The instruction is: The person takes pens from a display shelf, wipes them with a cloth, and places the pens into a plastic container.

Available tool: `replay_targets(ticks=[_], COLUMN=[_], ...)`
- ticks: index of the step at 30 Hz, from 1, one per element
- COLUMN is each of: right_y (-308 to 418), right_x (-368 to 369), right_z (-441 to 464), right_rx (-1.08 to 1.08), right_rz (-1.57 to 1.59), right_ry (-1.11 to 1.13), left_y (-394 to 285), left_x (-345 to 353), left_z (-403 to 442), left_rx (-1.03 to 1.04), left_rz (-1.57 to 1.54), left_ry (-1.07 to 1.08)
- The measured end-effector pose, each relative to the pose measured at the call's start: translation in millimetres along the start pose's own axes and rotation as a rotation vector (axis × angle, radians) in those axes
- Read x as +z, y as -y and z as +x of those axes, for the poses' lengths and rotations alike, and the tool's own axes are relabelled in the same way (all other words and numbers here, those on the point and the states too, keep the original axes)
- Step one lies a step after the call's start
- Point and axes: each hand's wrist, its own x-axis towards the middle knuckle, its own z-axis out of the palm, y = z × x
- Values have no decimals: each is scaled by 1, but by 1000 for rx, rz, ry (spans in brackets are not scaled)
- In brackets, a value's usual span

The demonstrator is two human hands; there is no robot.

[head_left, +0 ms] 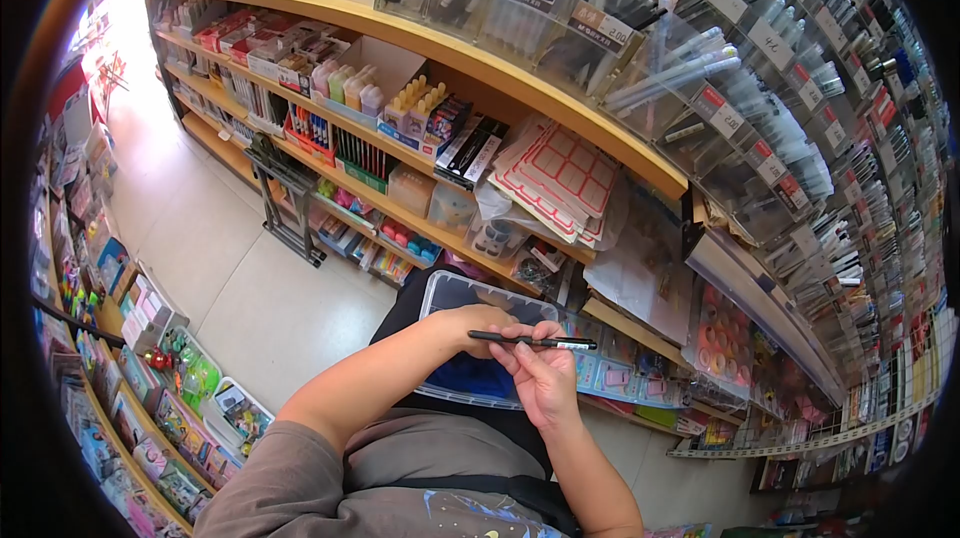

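Observation:
A slim black pen (512, 338) with a small white label near one end lies across the fingers of my right hand (540, 378), pinched by the thumb. My left hand (482, 323) is just beside it, over a clear plastic box (430, 290) at my lap. The pen's left end overlaps the back of that hand in view. Its fingers point down into the box and are mostly hidden, so their grip does not show. Something dark blue (470, 378) is visible inside the box.
Clear pen bins (690, 103) with price tags rise at the upper right. Below the wooden shelf edge (440, 23) are boxed stationery and red-bordered label sheets (560, 173). A black folded metal stand (285, 200) leans by the shelves. Toy trays (190, 368) line the left.

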Motion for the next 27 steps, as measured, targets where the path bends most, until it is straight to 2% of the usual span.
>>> replay_targets(ticks=[27], right_y=[-7], right_x=[2], right_z=[-2], right_rx=[-7], right_rz=[30], right_ry=[-61], left_y=[-3], left_x=[-4], left_z=[-6], left_rx=[26], left_rz=[33], left_ry=[-21])
